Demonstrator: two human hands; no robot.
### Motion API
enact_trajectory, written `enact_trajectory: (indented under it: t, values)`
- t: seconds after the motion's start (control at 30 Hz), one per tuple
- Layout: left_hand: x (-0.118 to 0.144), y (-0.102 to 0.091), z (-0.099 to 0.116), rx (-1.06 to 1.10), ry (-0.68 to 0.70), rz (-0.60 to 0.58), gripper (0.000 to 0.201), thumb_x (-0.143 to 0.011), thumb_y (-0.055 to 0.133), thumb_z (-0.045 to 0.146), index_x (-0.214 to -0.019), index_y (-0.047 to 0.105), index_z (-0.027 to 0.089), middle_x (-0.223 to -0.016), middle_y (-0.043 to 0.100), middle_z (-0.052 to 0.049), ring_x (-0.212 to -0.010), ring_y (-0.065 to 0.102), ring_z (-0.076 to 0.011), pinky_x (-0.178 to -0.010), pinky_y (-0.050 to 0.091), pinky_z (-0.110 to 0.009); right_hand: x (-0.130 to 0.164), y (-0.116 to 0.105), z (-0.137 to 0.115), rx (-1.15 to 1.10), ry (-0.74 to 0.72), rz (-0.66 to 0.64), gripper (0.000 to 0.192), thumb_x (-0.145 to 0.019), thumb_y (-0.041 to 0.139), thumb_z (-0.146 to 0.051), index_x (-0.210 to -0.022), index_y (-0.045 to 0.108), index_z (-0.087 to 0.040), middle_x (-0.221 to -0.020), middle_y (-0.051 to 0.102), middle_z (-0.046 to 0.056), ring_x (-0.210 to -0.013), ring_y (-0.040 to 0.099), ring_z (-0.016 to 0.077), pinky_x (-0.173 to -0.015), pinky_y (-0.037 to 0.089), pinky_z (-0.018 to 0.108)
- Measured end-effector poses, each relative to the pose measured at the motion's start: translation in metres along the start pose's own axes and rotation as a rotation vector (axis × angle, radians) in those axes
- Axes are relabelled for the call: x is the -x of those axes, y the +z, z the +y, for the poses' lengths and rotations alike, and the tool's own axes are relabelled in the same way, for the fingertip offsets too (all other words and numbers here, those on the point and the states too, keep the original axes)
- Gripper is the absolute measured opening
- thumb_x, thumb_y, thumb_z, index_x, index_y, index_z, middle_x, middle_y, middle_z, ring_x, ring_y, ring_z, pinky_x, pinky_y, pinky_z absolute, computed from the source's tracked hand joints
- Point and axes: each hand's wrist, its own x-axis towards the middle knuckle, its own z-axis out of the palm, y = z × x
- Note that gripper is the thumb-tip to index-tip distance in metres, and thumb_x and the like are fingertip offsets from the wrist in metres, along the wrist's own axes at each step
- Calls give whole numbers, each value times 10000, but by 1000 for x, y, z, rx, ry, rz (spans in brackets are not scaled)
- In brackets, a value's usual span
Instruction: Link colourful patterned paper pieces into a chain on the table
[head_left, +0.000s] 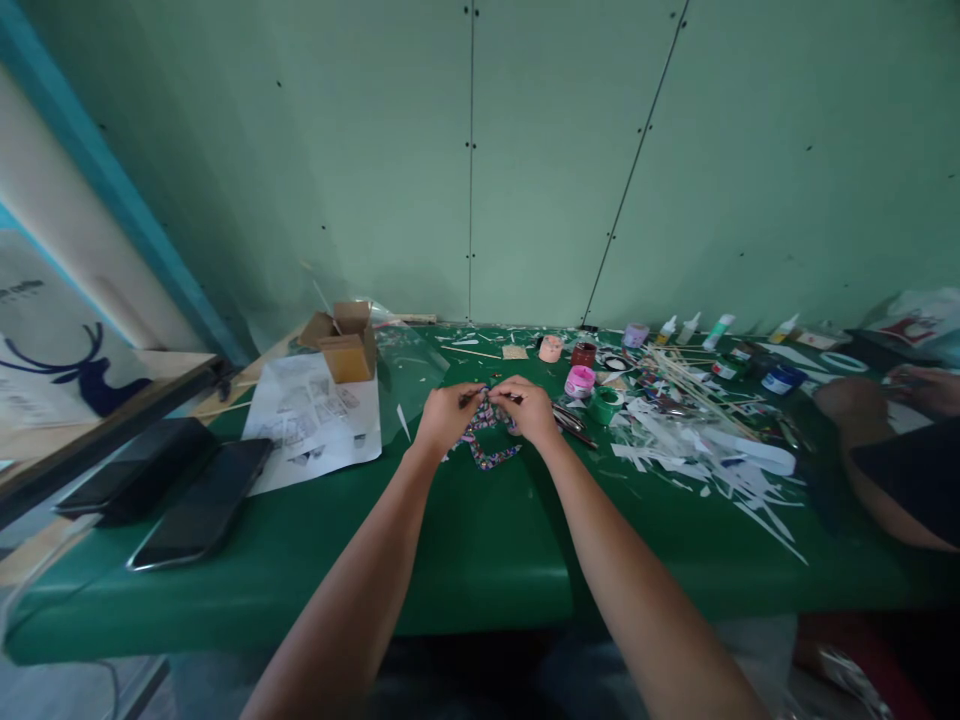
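Both my hands meet over the middle of the green table (480, 540). My left hand (447, 414) and my right hand (532, 408) pinch the top of a small patterned paper piece (486, 444), multicoloured and folded into angular strips, which rests partly on the table between them. A thin dark tool or stick seems to run between my fingertips, too small to identify.
Two dark phones (201, 512) lie at the left, beside a printed sheet (315, 420) and a small cardboard box (346, 346). Paint pots (579, 380), glue bottles (718, 330), wooden skewers and white paper scraps (712, 450) crowd the right. Another person's arm (885, 470) rests at the far right.
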Motion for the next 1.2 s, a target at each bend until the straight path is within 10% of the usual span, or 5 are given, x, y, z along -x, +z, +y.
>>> enact_trajectory:
  t: [1.2]
  values:
    - [1, 2, 12, 135, -70, 2, 279, -817, 537, 188, -1049, 691, 190, -1082, 701, -24, -983, 655, -188, -890, 517, -299, 1, -4, -3, 175, -100, -14, 133, -857, 557, -263, -859, 680, -212, -872, 622, 65, -907, 586, 204, -767, 456, 296]
